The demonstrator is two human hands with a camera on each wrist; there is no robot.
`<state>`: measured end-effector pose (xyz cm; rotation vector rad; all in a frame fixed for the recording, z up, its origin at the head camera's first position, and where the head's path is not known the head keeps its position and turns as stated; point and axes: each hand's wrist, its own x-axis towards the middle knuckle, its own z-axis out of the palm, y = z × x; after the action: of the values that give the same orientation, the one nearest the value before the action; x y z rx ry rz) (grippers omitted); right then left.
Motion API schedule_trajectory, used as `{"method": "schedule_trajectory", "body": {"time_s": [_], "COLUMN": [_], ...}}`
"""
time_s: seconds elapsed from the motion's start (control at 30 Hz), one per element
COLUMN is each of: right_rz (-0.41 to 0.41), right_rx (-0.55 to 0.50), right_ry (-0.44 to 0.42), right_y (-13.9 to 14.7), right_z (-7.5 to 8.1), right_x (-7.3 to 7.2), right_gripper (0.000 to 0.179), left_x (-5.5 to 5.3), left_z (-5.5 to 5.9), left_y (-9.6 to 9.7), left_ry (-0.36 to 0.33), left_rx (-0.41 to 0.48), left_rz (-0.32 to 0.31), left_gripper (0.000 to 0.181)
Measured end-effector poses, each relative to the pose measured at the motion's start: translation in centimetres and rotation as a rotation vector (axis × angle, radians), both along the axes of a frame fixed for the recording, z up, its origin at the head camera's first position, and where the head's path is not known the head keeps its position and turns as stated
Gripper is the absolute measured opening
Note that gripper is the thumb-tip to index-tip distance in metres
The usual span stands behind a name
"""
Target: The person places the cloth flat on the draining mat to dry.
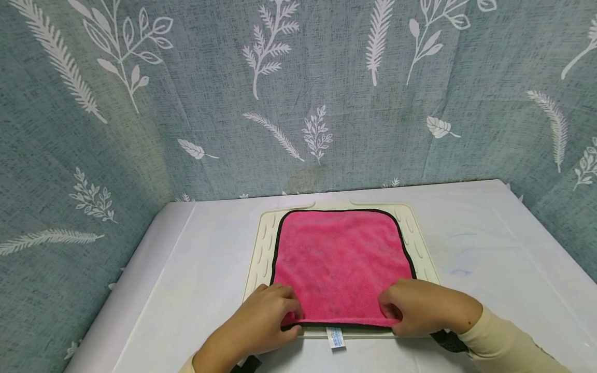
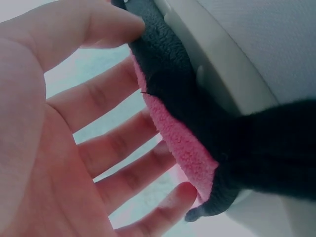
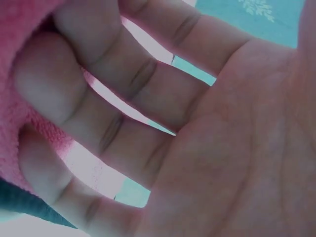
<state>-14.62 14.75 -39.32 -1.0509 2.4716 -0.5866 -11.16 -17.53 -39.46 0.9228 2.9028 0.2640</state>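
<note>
A pink cloth [image 1: 342, 259] with black edging lies spread over a cream plastic board [image 1: 422, 259] in the head view. At its near left corner my left hand [image 1: 266, 318] pinches the edge. The left wrist view shows the thumb on the dark border [image 2: 165, 54] and the fingers behind the pink pile [image 2: 182, 143]. My right hand [image 1: 422, 306] holds the near right corner; in the right wrist view its fingertips curl into the pink fabric [image 3: 12, 94], and the thumb is out of sight. Between the hands the near edge is turned up slightly. A white label [image 1: 335, 338] hangs from it.
The board rests on a table with a white cover [image 1: 196, 280], close to its near side. Grey-green curtain fabric [image 1: 303, 129] with white leaf prints stands behind the table and along both sides.
</note>
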Motion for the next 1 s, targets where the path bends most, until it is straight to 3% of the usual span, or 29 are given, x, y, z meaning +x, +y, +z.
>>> {"method": "schedule_trajectory", "body": {"time_s": [0.2,0.4,0.73,1.0], "right_rz": [-0.001,0.012,0.008,0.0], "right_rx": [-0.019,-0.063,-0.059,-0.053], "right_ry": [-0.038,-0.054,-0.018,0.01], "right_y": [0.02,-0.02,-0.22,-0.35], "right_z": [0.28,0.37,0.05,-0.4], "right_x": [-0.14,-0.28,-0.36,-0.23], "right_gripper": [0.027,0.03,0.034,0.036], "left_x": [-0.03,-0.17,-0.24,-0.32], "left_z": [0.2,0.03,-0.19,-0.5], "left_y": [-0.07,-0.09,-0.01,0.14], "left_ry": [-0.038,-0.04,0.001,-0.035], "left_rx": [0.017,0.038,0.057,0.037], "left_rz": [0.017,0.022,-0.002,0.027], "left_gripper": [0.014,0.01,0.018,0.019]}}
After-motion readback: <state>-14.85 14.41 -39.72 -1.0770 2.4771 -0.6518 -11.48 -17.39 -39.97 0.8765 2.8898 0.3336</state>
